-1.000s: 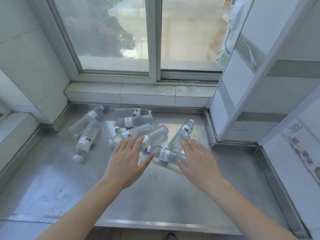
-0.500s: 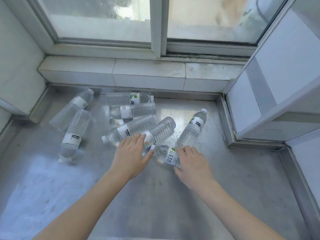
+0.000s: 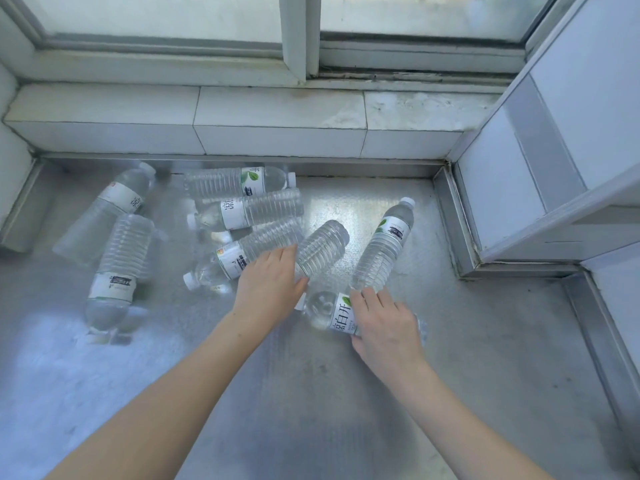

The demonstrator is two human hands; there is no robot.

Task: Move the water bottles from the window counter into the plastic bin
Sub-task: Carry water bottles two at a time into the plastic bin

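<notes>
Bottles [image 3: 242, 209] litter the steel counter [image 3: 311, 393] under the window [image 3: 298, 32]; each hand's grip seemingly wraps one.

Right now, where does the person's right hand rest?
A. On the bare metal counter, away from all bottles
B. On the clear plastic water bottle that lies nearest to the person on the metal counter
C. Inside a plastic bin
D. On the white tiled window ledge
B: the right hand lies over the clear plastic water bottle nearest the person, on the metal counter, its fingers at the label.
</notes>
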